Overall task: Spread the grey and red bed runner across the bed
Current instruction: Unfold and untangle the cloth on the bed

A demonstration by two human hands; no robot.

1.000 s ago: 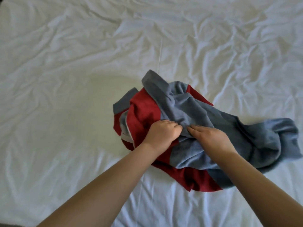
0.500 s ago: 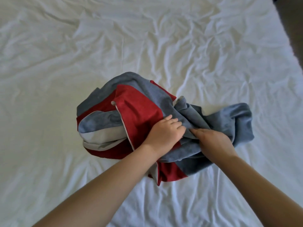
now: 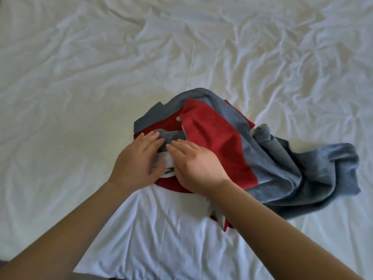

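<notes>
The grey and red bed runner (image 3: 218, 138) lies crumpled in a heap on the white bed sheet (image 3: 80, 77), right of centre, with a grey tail trailing to the right. Both hands meet at the heap's left side. My left hand (image 3: 139, 164) pinches a grey and white fold between thumb and fingers. My right hand (image 3: 198, 170) lies palm down beside it, its fingers over the same fold and its thumb tucked at the white edge. Part of the runner's near edge is hidden under my right forearm.
The wrinkled white sheet fills the view on every side of the heap. The bed's near edge (image 3: 96, 276) shows at the bottom left, with dark floor below it.
Both hands have moved from the middle of the heap to its left side and taken the grey and white fold. The grey tail has slid farther right.
</notes>
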